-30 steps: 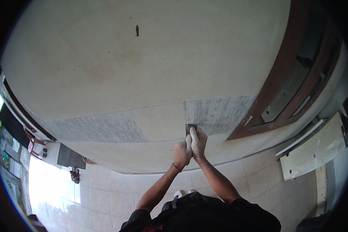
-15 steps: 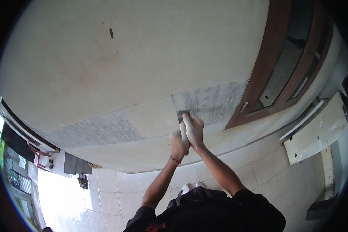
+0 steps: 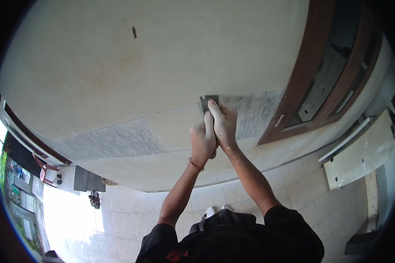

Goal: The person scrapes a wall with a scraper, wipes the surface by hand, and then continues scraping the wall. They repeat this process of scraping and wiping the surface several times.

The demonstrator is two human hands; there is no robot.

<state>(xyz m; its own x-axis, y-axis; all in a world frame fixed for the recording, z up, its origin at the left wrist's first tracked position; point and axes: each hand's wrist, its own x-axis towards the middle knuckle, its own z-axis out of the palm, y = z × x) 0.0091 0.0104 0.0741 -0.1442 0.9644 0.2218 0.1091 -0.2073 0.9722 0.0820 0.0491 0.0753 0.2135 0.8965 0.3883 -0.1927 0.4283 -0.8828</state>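
A scraper with a flat grey metal blade (image 3: 209, 102) rests against the pale wall, at the upper border of the scratched band. My right hand (image 3: 225, 122) is closed round it, thumb stretched along the tool toward the blade. Pressed against it from below and left, my left hand (image 3: 202, 140) is wrapped round the lower part. My fingers hide most of the handle. White dust coats both hands. The band holds a grey scratched patch (image 3: 256, 111) to the right, smooth cream tiles (image 3: 177, 129) in the middle and another scratched patch (image 3: 114, 142) to the left.
A brown-framed glazed door (image 3: 309, 79) borders the wall on the right. Beyond it leans a pale panel (image 3: 362, 151) partly wrapped in plastic. Tiled floor (image 3: 131, 215) lies below, with shoes (image 3: 94, 200) and a reddish chair (image 3: 44, 168) at the left.
Both hands have moved upward with the scraper. Its blade has travelled from mid-band to the band's upper border. The view has shifted slightly.
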